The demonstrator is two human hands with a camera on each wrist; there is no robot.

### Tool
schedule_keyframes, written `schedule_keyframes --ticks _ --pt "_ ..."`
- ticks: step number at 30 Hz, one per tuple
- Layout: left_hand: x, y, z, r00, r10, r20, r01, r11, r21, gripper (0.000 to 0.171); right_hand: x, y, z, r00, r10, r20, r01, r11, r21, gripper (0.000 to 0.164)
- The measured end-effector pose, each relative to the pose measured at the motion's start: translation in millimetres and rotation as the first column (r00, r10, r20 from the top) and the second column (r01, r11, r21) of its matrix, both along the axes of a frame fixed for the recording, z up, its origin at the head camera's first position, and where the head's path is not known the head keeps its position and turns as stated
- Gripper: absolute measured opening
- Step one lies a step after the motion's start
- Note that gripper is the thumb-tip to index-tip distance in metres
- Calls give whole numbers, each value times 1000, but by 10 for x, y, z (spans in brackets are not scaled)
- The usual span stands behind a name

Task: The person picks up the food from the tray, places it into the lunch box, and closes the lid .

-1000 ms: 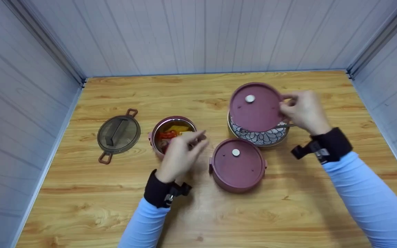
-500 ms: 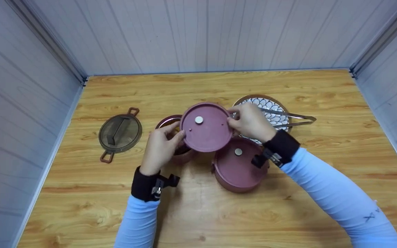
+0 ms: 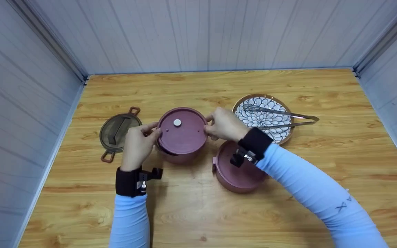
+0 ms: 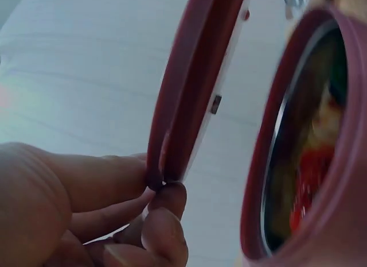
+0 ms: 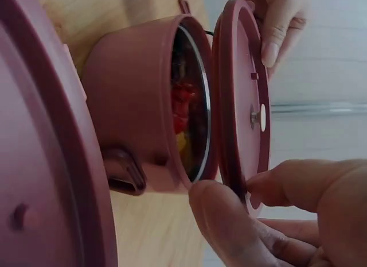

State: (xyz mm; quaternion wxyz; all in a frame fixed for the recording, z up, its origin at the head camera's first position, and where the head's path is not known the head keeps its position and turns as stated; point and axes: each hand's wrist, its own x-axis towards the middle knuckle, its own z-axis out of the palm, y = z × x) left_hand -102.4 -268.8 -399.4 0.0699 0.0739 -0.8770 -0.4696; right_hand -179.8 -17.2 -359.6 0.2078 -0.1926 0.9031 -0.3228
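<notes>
Both hands hold a mauve round lid [image 3: 183, 132] with a white knob, one at each side. My left hand [image 3: 137, 146] pinches its left edge between thumb and fingers; my right hand [image 3: 226, 124] pinches the right edge. Under the lid stands a mauve pot [image 3: 179, 159] with red and yellow food inside, seen in both wrist views. A gap shows between the lid and the pot's rim [image 5: 198, 83] in the right wrist view. Below my right wrist sits a second mauve pot [image 3: 238, 186] with its lid on, partly hidden by the arm.
At the left lies a dark see-through lid [image 3: 117, 132] with brown loop handles. A patterned plate [image 3: 260, 113] with a tan rim stands at the back right, metal tongs [image 3: 288, 113] lying across it. Pale panel walls [image 3: 198, 34] border the wooden table [image 3: 198, 213].
The right hand has brought the lid leftward from over the plate. The left hand has taken its other edge, and both have moved it left over the food pot.
</notes>
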Motion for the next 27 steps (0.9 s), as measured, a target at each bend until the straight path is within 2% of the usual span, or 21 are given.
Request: schedule_keyframes --ticks 6,13,18,27 --pt "-42 -70 -115 1000 7 17 -6 998 -58 25 -51 -146 -87 998 45 -38 -41 994 100 30" --pt "-41 -83 -156 998 16 54 -10 994 -110 24 -87 -213 -153 998 51 22 -53 989 142 35" --pt "-49 -93 -177 997 34 75 -24 991 -134 25 -101 -239 -165 997 78 20 -80 984 161 38" --pt "-63 -105 -245 996 36 80 -21 983 -182 23 -114 -255 -216 986 149 -74 -131 970 207 30"
